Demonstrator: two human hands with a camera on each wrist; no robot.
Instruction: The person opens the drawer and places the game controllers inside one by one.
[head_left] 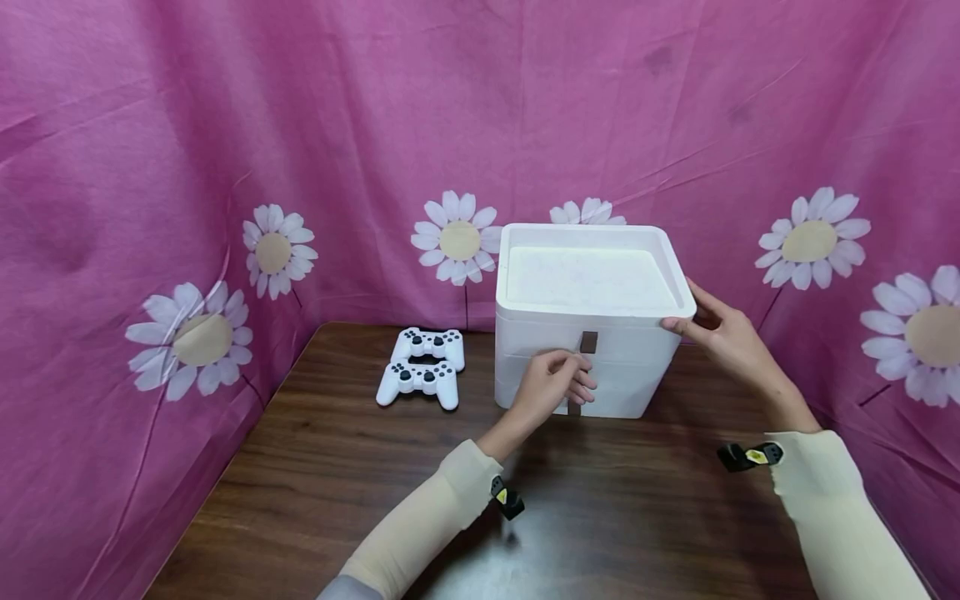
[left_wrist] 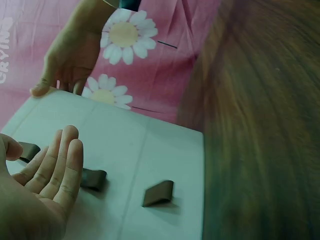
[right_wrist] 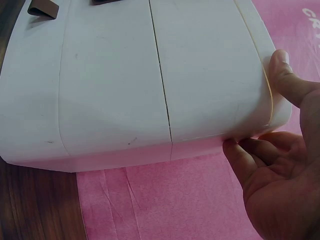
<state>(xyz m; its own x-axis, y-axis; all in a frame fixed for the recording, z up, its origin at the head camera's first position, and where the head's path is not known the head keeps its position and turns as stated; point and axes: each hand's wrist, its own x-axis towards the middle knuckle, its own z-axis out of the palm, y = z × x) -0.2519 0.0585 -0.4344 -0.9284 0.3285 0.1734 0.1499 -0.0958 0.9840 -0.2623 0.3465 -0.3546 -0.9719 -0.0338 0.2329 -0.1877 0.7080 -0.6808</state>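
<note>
Box: we have the white box (head_left: 622, 367) upright on the worktop (head_left: 315, 475), right of centre, cloth (head_left: 360, 125) behind; we can't tell if the two touch.
Box handling: looks like stiff, smooth plastic; we'd guess fairly light, so a tug at the front could slide or tip it unless braced.
Tabs: three brown, standing off the front: top tab (head_left: 588, 342), middle tab (left_wrist: 95, 180), bottom tab (head_left: 574, 409). They look bendy and small; we'd pinch one close to its root and pull square to the front.
Left hand: our left hand (head_left: 553, 383) is at the front near the top tab, thumb apart from the fingers, those fairly straight and near each other. Contact with the tab: we can't confirm.
Right hand: our right hand (head_left: 731, 342) grips the upper right front corner, thumb on the front by the rim (head_left: 592, 312), fingers bent against the side. Good bracing spot, in our view.
Controllers: front controller (head_left: 417, 383) and rear controller (head_left: 429, 342), both white, close together left of the box, apart from it. Outside the space directly before the front.
In the way: mostly our left hand, which hides the middle tab from the head view.
</note>
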